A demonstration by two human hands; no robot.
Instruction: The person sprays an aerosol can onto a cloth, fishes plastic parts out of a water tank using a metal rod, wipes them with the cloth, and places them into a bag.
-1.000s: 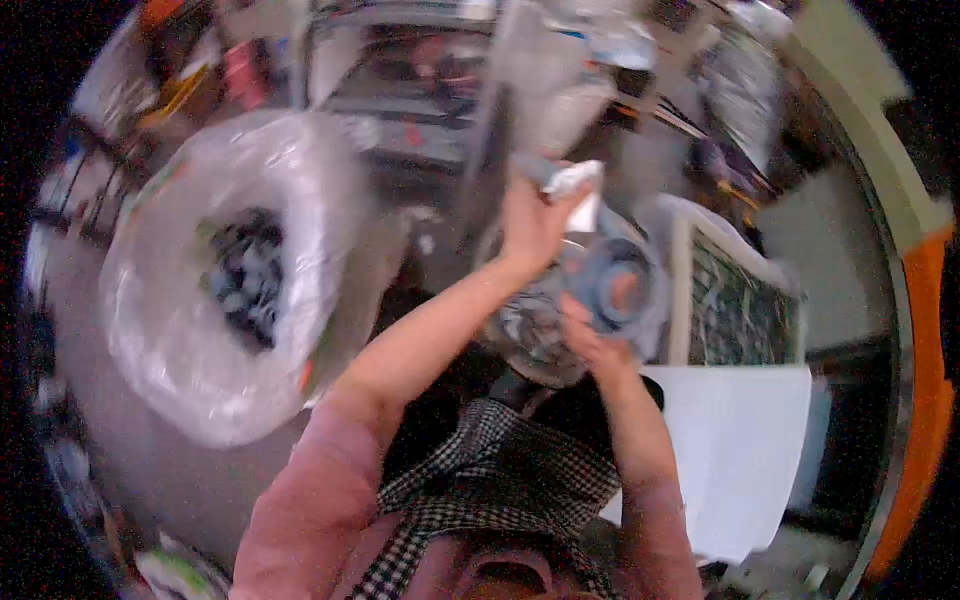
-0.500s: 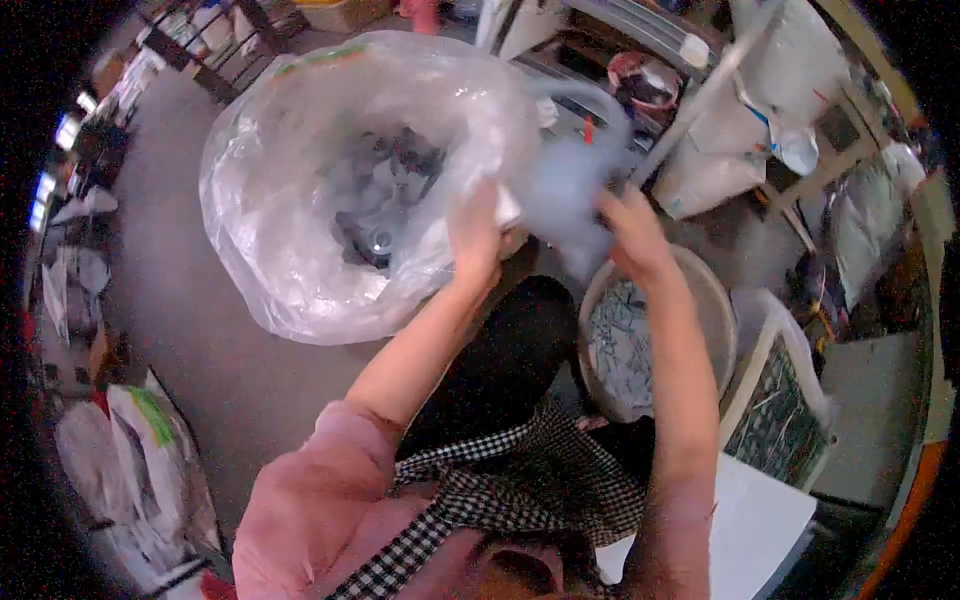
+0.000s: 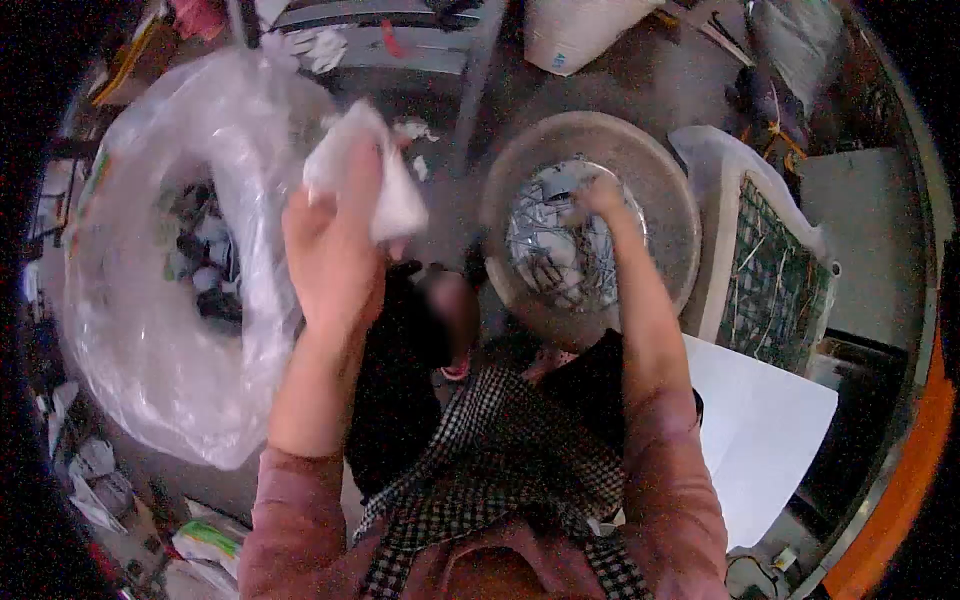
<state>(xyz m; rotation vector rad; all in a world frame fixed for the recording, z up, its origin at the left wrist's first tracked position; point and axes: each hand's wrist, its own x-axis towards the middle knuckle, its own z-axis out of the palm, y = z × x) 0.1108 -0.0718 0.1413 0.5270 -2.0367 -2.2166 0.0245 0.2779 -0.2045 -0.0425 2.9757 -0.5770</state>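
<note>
My left hand (image 3: pixel 335 245) is closed around a crumpled white cloth (image 3: pixel 400 200), raised beside the large clear plastic bag (image 3: pixel 150 390). That bag stands open at the left, with grey and dark pieces (image 3: pixel 210 255) inside its mouth. On the other side, my right hand (image 3: pixel 597 200) reaches down into a round grey-brown tub (image 3: pixel 665 225). Thin silvery metal pieces (image 3: pixel 560 255) lie in the tub, right under the hand. The right fingers are blurred, so whether they grip a piece does not show.
Right of the tub stands a pale-rimmed crate (image 3: pixel 725 255) holding thin dark strips, with a white sheet (image 3: pixel 760 430) in front. A white sack (image 3: pixel 590 30) and a metal frame (image 3: pixel 400 55) are at the back. An orange edge (image 3: pixel 915 480) runs along the far right.
The view has swung right. The blurred bluish-grey thing between my hands is gone from them. My right hand has gone down into the tub; my left still holds the white cloth.
</note>
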